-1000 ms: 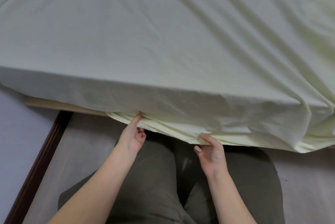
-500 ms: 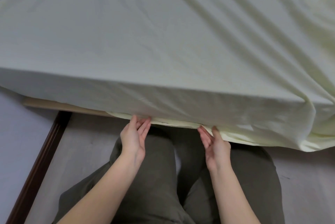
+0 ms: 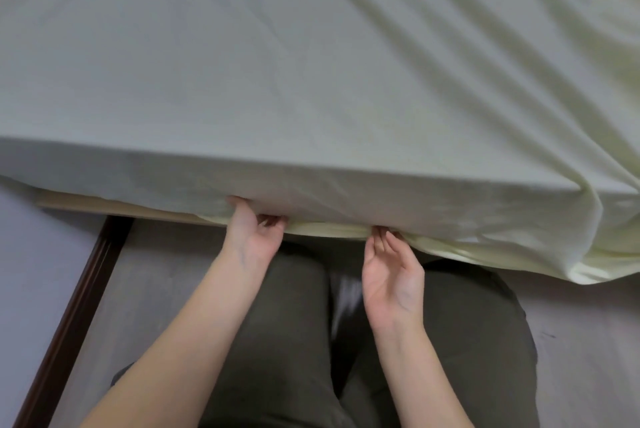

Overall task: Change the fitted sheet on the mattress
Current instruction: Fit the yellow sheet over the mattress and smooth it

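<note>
Fingers (image 3: 273, 220) curled round the hem, thumb pressed on the side, grips the sheet (image 3: 311, 98) with the left hand (image 3: 254, 233); tucks it under the mattress with the right hand (image 3: 391, 275), fingers straight, tips beneath the edge, likely seating the elastic. Farther off, wraps the mattress; hangs loose at the right corner.

Cannot see fingertips of left hand (image 3: 254, 237) or right hand (image 3: 393, 275), tucked under fitted sheet (image 3: 311, 81) hem at lower centre. Nor mattress, wholly covered. Loses both forearms (image 3: 180, 341) past bottom edge, sheet past top and right.
</note>
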The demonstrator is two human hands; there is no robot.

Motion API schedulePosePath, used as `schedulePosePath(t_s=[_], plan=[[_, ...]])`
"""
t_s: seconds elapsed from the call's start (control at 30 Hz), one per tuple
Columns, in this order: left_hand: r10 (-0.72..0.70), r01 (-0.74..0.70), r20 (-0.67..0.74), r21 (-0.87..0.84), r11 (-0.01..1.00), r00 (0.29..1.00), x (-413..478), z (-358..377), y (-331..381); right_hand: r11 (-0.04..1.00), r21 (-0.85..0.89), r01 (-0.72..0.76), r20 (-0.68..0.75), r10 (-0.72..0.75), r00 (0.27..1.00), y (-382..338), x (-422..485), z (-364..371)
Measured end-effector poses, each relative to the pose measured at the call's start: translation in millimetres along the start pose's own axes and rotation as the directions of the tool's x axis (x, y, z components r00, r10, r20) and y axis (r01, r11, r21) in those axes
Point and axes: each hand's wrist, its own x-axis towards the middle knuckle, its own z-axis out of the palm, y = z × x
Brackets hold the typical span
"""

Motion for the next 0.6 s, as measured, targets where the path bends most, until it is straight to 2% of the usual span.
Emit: schedulePosePath(t_s=[0.13, 0.27, 0.47, 0.6], plan=[[-0.086, 0.084, -0.079, -0.032, 0.996, 0.993, 4.5, -1.1, 6.3, 0.999, 0.028, -0.017, 0.009, 0.016, 1.000, -14.6, 11.3, -3.6], [-0.096, 0.102, -0.138, 0.035, 0.994, 0.986, 5.7, -4.6, 2.6, 1.000, 0.021, -0.016, 0.021, 0.016, 1.000, -18.2, 20.5, -12.0], [-0.054, 0.063, -0.105, 0.083, 0.995, 0.993, 3.3, -9.1, -0.7, 0.999, 0.034, -0.011, 0.041, 0.010, 0.999, -15.0, 40.2, -17.6], [0.051, -0.032, -0.091, 0.198, 0.980, 0.995, -0.3, -24.9, 1.0, 1.000, 0.015, -0.012, 0.072, 0.011, 0.997, -15.6, 44.3, -21.6]])
